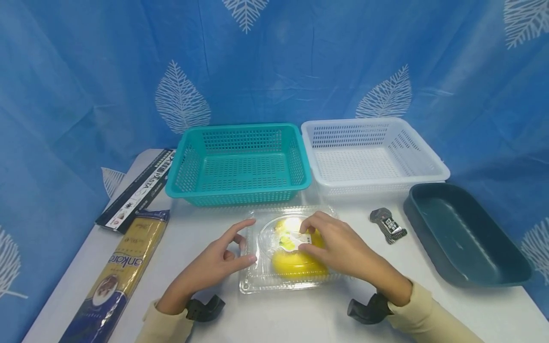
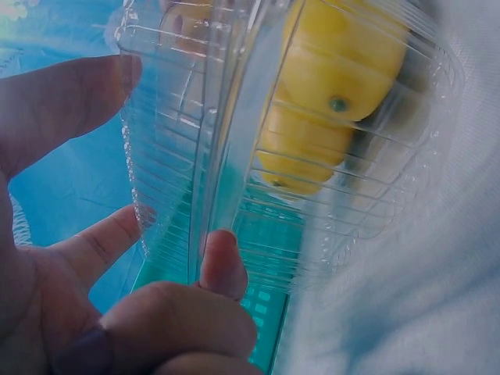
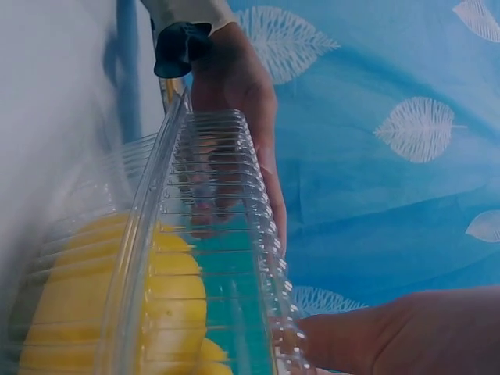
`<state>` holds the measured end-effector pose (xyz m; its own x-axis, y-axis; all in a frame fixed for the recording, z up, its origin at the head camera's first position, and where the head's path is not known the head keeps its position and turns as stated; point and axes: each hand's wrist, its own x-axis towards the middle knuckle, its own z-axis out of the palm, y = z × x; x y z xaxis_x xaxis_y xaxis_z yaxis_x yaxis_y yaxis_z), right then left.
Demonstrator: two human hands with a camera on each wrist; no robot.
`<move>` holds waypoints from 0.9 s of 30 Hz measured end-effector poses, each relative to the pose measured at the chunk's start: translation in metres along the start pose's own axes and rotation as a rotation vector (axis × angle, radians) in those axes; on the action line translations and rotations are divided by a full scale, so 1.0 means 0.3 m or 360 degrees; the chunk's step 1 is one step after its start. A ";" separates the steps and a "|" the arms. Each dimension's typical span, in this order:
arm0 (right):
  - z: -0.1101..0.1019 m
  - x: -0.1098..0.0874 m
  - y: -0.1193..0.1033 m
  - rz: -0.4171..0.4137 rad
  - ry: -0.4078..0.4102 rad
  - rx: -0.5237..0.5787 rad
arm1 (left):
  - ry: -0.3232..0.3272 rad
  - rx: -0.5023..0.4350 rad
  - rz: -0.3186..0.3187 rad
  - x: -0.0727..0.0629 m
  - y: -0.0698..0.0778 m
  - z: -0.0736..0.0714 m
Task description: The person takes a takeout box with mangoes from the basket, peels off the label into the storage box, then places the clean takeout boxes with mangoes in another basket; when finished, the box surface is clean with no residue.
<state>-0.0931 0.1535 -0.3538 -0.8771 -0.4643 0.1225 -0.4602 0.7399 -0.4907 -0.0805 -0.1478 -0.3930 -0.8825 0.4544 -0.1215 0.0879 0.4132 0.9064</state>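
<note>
A clear plastic clamshell box point(image 1: 253, 281) lies with its lid down on the table. Inside are yellow fruits point(image 2: 336, 62) that look like lemons. On the lid is a small white label point(image 1: 290, 241) with a yellow-green picture. My left hand point(image 1: 214, 259) grips the box's left side: thumb and index finger touch the lid's edge, and another fingertip meets the seam in the left wrist view. Over the lid, my right hand point(image 1: 339, 240) has its bent index finger and thumb at the label's right part, the label between the tips. Its other fingers are mostly hidden.
Behind the box stand a green basket point(image 1: 240, 197) and a white basket point(image 1: 377, 181). A dark green tub point(image 1: 467, 238) and a small dark patterned item point(image 1: 388, 225) lie right. A black-and-white pasta box point(image 1: 135, 190) and a gold-and-blue pasta packet point(image 1: 117, 276) lie left.
</note>
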 end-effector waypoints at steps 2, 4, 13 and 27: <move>-0.003 0.000 0.002 0.0005 0.0009 0.0001 | 0.0001 0.0010 0.0006 0.004 0.001 0.000; -0.007 -0.001 0.004 -0.0002 0.0020 0.0025 | -0.0002 0.0006 0.0014 0.005 0.002 0.001; -0.018 0.001 0.012 -0.0012 -0.0098 0.0273 | 0.0016 0.0013 0.0011 -0.006 0.001 0.003; -0.039 0.004 0.013 0.0185 0.0043 0.0438 | 0.0037 0.0008 -0.0072 -0.004 -0.002 0.007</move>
<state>-0.0975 0.1614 -0.3456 -0.9268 -0.3684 0.0729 -0.3051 0.6257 -0.7179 -0.0784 -0.1471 -0.3942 -0.8960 0.4170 -0.1529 0.0501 0.4371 0.8980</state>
